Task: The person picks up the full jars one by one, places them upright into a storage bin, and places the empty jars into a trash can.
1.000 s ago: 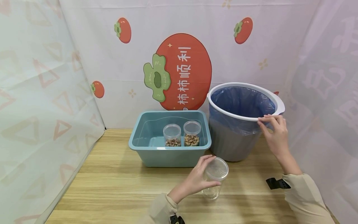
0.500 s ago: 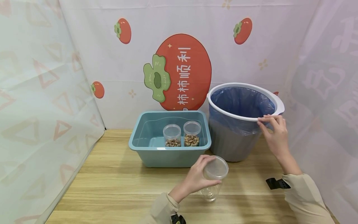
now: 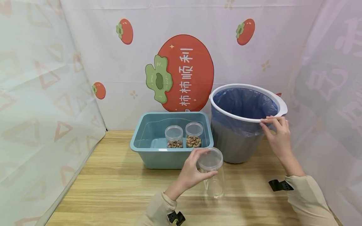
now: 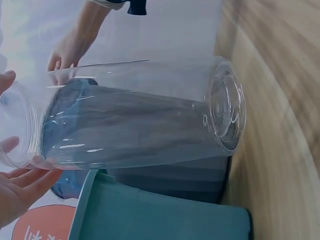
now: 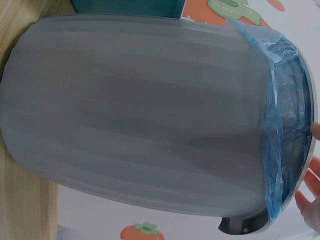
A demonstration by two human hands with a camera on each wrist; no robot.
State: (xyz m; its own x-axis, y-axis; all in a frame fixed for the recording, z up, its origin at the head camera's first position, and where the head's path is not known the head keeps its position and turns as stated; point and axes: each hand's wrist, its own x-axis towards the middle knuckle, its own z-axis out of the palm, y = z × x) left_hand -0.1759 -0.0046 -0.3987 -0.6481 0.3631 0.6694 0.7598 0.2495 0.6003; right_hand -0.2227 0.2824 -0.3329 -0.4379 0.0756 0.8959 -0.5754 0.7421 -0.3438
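My left hand [image 3: 190,174] grips a clear plastic jar [image 4: 135,115] near its lidded top, thumb on one side and fingers on the other. No contents show through its wall. The jar stands nearly upright in front of the blue-green basin [image 3: 172,159]; whether its base touches the table cannot be told. My right hand [image 3: 278,135] pinches the white rim [image 3: 246,118] of a grey trash bin [image 5: 135,115] lined with a blue bag [image 3: 243,100]. Inside the basin stand two lidded jars of nuts, one with brownish nuts [image 3: 174,143], the other with cashews [image 3: 194,141].
The bin stands right beside the basin on the wooden table [image 3: 113,188]. White printed cloth [image 3: 127,69] closes off the back and both sides. Dark straps [image 3: 280,185] sit on the sleeves.
Over the last half second, my left hand has shifted the jar leftward and upward in the head view, toward the basin. The right hand has stayed on the bin's rim.
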